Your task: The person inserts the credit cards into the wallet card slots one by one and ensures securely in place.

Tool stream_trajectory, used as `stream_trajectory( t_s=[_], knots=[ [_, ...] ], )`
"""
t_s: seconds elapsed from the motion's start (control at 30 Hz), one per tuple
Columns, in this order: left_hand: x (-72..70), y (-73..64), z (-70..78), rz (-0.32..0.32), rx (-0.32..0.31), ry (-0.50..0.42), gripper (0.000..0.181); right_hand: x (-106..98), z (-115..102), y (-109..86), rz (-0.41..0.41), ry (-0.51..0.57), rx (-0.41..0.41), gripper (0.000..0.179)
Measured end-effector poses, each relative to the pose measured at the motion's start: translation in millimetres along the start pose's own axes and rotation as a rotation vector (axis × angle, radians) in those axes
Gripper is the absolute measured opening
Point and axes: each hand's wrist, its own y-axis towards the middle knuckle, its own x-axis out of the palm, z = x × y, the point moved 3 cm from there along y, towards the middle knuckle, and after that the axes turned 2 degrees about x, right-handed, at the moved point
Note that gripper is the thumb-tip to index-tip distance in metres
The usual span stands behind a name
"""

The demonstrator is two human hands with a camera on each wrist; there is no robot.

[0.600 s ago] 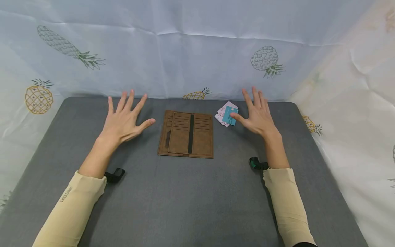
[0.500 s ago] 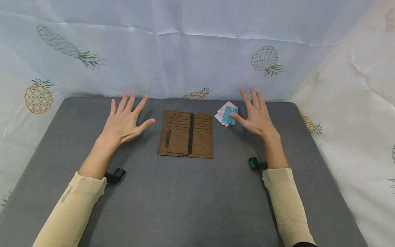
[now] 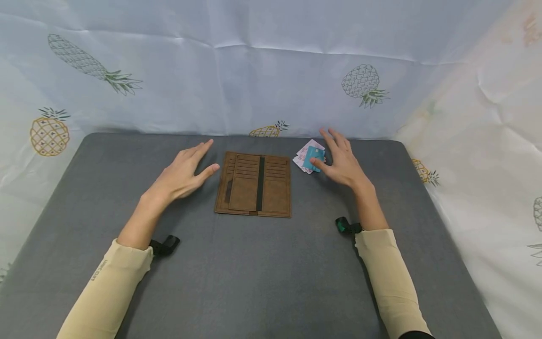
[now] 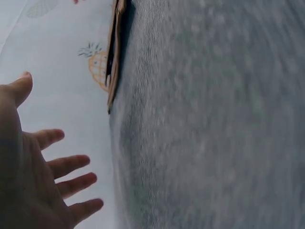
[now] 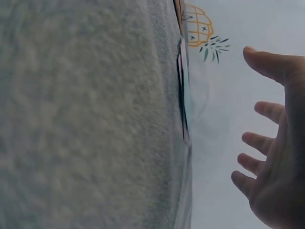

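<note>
A brown wallet (image 3: 243,190) lies opened flat near the middle of the table, with card slots on both sides and a dark band down its centre. To its right, a blue card (image 3: 314,157) rests on a few pale pink patterned cards (image 3: 301,162). My left hand (image 3: 182,172) hovers left of the wallet, holding nothing, its thumb toward the wallet. Above and right of the cards is my right hand (image 3: 342,162), its thumb over the blue card in the head view. The right wrist view shows that hand (image 5: 276,143) apart from the cards.
The grey table (image 3: 254,282) has a back edge against a white curtain (image 3: 190,84) printed with pineapples. The curtain also hangs along both sides. A black wrist camera (image 3: 166,246) sits at the left wrist and another black camera (image 3: 348,225) at the right.
My left hand has moved right toward the wallet, its spread fingers drawing together. My right hand has shifted left and slightly down over the cards. The wallet and cards stay in place.
</note>
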Motion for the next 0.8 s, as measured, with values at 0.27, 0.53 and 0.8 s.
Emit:
stream_trajectory(
  t_s=[0.27, 0.53, 0.8],
  knots=[
    [10.5, 5.3, 9.1, -0.045, 0.068, -0.205, 0.081, 9.2, -0.4, 4.3, -0.06, 0.079, 0.033, 0.085],
    [18.8, 4.9, 16.3, -0.123, 0.007, -0.343, 0.075, 10.1, -4.5, 5.7, -0.12, 0.136, 0.075, 0.08],
    [22.8, 7.1, 18.3, -0.115, 0.001, -0.443, 0.071, 13.4, -0.3, 7.3, -0.166, 0.112, 0.137, 0.083]
  ],
)
